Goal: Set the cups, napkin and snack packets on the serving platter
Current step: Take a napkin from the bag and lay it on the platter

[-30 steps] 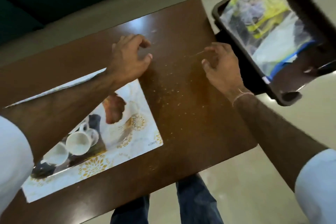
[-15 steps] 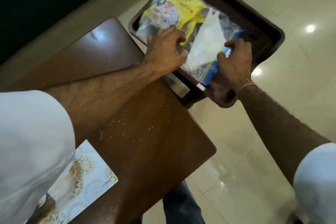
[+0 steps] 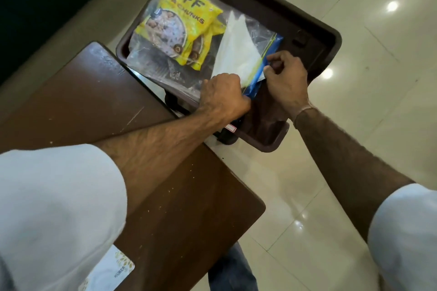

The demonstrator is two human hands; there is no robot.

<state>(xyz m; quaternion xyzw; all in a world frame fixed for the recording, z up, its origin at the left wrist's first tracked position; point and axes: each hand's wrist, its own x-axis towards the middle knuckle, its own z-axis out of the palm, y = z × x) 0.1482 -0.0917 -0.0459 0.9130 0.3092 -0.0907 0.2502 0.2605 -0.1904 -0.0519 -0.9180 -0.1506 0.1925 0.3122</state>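
Clear zip bag (image 3: 236,59) (yellow packet (image 3: 179,23), napkin (image 3: 236,54) inside) | both hands' fingers pinch its blue seal

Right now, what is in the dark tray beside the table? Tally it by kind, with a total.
Clear zip bag: 1, gripped at its blue seal by the left hand and right hand
Yellow snack packets, inside the bag: 2
White napkin, inside the bag: 1
Total in the tray: 4
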